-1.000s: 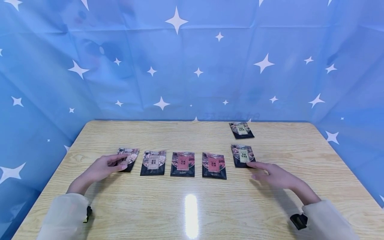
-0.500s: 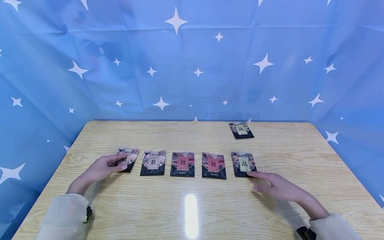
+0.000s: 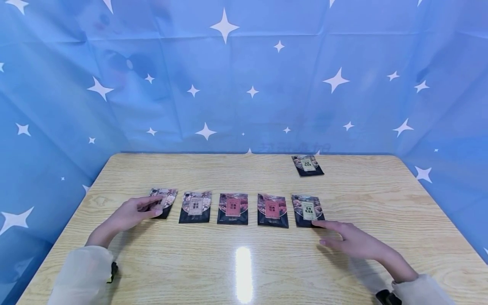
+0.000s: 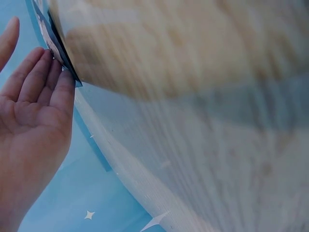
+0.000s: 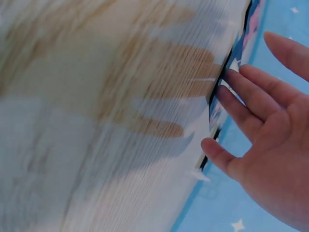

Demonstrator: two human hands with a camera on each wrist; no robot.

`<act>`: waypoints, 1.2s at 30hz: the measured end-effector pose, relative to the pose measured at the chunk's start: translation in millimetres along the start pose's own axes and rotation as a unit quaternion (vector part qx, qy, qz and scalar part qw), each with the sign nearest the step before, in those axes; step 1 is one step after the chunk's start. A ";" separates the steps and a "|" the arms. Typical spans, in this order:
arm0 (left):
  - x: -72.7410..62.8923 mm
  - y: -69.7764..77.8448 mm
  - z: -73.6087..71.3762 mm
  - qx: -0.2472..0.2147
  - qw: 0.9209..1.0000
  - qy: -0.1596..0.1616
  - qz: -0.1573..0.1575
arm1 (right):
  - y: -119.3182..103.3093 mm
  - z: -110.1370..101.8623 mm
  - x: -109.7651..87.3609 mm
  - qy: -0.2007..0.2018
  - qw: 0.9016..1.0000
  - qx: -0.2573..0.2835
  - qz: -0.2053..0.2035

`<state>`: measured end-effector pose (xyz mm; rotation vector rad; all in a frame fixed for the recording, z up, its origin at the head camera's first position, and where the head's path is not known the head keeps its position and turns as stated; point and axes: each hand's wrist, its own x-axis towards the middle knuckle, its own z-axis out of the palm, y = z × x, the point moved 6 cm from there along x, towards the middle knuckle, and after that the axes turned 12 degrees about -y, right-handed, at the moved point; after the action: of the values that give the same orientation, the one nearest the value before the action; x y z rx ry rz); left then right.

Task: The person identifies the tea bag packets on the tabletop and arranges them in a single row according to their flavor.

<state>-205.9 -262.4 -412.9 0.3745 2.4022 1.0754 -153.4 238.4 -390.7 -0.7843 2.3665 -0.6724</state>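
Note:
A row of flat dark tea packets lies across the wooden table in the head view. My left hand rests its fingers on the leftmost packet, which has a pale pink label and is partly covered. In the left wrist view the fingers look extended, touching that packet's edge, thumb apart. To its right lie a pale-labelled packet and two red-labelled packets. At the row's right end, my right hand touches the lower edge of a green-labelled packet with straight fingers.
Another green-labelled packet lies near the far edge of the table, behind the one under my right hand. A blue curtain with white stars hangs behind the table and at both sides.
My right hand has slid the green-labelled packet toward me, then slightly left, level with the row and nearer the red-labelled packet. My left hand has stayed in place.

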 end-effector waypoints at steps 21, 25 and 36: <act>1.1 -0.6 -0.9 -0.003 1.000 -0.001 0.005 | -3.8 -6.8 -1.2 -0.003 1.000 -0.004 -0.007; 0.7 -0.6 -0.8 -0.003 1.000 0.000 0.004 | -3.4 -12.3 -3.4 0.003 1.000 0.000 -0.011; 0.1 0.5 0.1 -0.002 1.000 0.001 0.004 | 17.7 -38.7 1.9 0.050 0.998 0.024 0.013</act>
<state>-205.9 -261.9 -412.6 0.3819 2.4022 1.0841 -185.8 260.5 -374.1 -0.7137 2.4360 -0.7710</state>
